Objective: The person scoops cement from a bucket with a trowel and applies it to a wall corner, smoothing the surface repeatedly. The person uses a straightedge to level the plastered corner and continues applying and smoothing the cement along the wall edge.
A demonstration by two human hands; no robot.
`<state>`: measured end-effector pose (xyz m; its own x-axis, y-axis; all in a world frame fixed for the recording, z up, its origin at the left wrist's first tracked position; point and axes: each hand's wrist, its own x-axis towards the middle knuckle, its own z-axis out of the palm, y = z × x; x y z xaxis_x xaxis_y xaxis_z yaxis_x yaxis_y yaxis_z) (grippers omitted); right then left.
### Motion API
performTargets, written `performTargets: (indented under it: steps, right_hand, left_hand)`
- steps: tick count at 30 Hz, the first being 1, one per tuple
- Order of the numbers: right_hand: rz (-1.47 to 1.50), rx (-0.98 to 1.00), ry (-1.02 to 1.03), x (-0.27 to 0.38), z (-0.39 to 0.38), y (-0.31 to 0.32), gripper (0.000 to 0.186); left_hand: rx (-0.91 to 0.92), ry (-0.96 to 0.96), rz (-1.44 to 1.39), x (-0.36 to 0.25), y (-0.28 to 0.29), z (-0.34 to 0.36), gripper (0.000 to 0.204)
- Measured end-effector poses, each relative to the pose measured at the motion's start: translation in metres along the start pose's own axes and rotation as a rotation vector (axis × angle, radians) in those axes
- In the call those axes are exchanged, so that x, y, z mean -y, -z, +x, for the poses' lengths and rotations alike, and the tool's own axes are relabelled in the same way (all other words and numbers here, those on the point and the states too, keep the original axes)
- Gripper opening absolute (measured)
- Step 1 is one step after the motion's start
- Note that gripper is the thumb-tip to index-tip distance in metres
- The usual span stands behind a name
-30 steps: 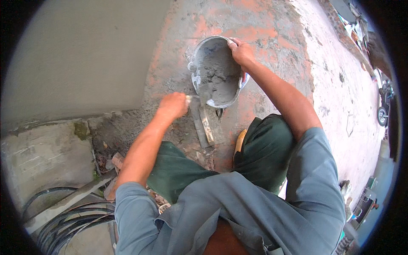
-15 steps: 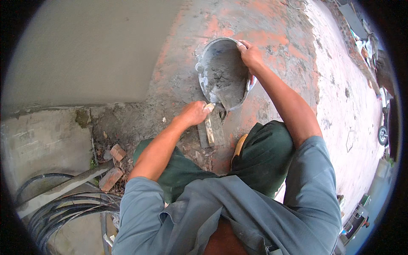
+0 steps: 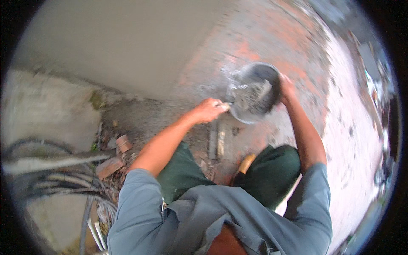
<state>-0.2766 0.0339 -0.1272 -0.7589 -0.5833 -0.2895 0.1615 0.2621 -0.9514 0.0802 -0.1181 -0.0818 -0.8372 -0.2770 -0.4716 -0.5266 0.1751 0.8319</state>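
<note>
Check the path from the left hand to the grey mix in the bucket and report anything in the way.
Only the left rim of the bucket stands between the left hand and the grey mix; the pale handle in that hand points toward it. The float lies lower in the picture, clear of that line.

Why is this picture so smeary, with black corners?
Head view: movement probably blurred the bucket and coiled black hoses, while the blue-grey shirt looks sharper; also head view: the fisheye's round image leaves the corners black.
</note>
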Motion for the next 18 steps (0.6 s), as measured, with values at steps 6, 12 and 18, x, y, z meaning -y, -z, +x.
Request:
performTargets:
  steps: [6,12,18]
  right_hand:
    - [0.063,0.059,-0.035,-0.005,-0.001,0.024,0.044]
    - [0.078,-0.051,-0.111,-0.008,-0.004,0.029,0.043]
    - [0.094,0.011,-0.101,0.008,-0.022,0.02,0.041]
  left_hand:
    - [-0.067,0.119,-0.047,-0.005,0.061,-0.076,0.048]
    - [-0.213,0.203,-0.064,0.037,0.101,-0.166,0.043]
    - [-0.422,0.357,-0.24,0.099,0.096,-0.27,0.044]
